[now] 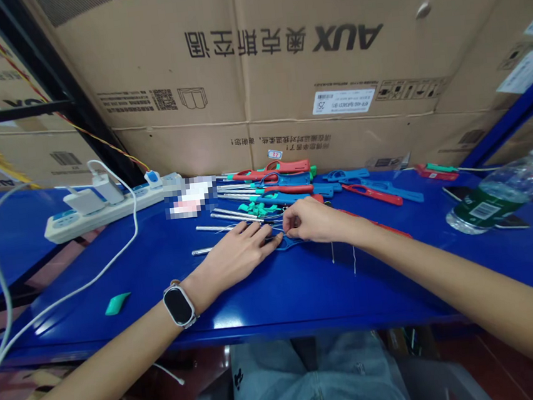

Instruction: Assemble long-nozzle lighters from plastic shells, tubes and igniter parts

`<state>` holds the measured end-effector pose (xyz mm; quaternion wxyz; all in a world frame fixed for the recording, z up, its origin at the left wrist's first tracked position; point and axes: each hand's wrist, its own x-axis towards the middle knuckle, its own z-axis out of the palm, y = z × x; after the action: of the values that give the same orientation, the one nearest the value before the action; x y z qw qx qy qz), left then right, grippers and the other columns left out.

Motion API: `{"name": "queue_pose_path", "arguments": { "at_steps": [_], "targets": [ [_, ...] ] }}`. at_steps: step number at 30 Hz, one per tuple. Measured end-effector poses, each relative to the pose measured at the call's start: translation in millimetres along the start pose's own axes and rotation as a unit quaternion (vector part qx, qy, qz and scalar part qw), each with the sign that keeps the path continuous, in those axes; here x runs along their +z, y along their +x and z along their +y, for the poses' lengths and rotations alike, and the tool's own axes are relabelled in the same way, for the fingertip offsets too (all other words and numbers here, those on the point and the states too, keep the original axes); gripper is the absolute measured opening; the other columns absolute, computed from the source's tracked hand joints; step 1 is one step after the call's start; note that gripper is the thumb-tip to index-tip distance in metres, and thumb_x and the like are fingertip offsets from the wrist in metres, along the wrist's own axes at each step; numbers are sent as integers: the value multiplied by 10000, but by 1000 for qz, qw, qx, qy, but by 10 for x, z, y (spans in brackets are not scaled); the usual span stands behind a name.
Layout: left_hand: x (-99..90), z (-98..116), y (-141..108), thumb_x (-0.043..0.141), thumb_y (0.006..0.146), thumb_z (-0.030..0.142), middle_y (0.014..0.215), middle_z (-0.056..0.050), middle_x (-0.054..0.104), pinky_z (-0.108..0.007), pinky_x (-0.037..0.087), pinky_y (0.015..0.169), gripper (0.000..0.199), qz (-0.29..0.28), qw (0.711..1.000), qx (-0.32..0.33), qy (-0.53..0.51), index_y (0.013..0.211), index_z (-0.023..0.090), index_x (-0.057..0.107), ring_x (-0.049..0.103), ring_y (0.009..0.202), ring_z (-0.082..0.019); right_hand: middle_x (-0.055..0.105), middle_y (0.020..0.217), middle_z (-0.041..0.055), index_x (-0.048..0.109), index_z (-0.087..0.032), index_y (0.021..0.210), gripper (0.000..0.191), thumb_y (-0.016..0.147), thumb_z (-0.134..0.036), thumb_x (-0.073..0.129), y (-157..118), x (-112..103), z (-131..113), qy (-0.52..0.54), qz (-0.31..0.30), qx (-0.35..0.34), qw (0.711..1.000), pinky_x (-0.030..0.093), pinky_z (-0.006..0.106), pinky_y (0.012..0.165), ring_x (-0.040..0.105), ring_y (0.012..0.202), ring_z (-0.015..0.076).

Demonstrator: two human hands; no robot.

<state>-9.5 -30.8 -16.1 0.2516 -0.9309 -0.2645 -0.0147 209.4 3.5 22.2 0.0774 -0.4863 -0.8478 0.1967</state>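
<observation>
faded jeans (306, 372) were close under me, my lap up by the edge of the blue table (267, 300) so my arms could reach. my left hand (240, 246) lay palm down over the metal tubes (200, 251) — maybe to stop them rolling — with its thumb and finger by a blue handle (292, 243). i could not tell if they gripped it. that handle sat on the table right at my fingertips, i think so both hands could get at it. my right hand (318, 220) had its thumb and fingertip together in a pinch; what was between them was too small to see. thin white wires (354, 261) lay just below that wrist. little green bits (262, 208) and red and blue pieces (291, 167) lay behind, likely kept close for easy grabbing.
</observation>
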Motion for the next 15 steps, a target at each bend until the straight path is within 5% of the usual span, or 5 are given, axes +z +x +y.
{"name": "queue_pose_path", "arguments": {
  "at_steps": [5,15],
  "targets": [
    [-20,11,11,495,1052,134,1150,-111,686,-356,412,838,376,2,1000,7,14,1412,171,596,609,1021,-249,740,1018,110,796,-153,1019,228,942,-92,590,-190,139,105,-54,67,-124,988,502,320,814,682,902,198],
    [-23,12,3,521,1055,163,1150,-102,688,-364,435,846,359,3,1000,8,21,1401,182,614,616,1028,-249,718,1088,108,794,-190,1111,278,1005,-147,540,-327,117,93,-100,46,-144,983,515,364,859,689,939,220]
  ]
}}
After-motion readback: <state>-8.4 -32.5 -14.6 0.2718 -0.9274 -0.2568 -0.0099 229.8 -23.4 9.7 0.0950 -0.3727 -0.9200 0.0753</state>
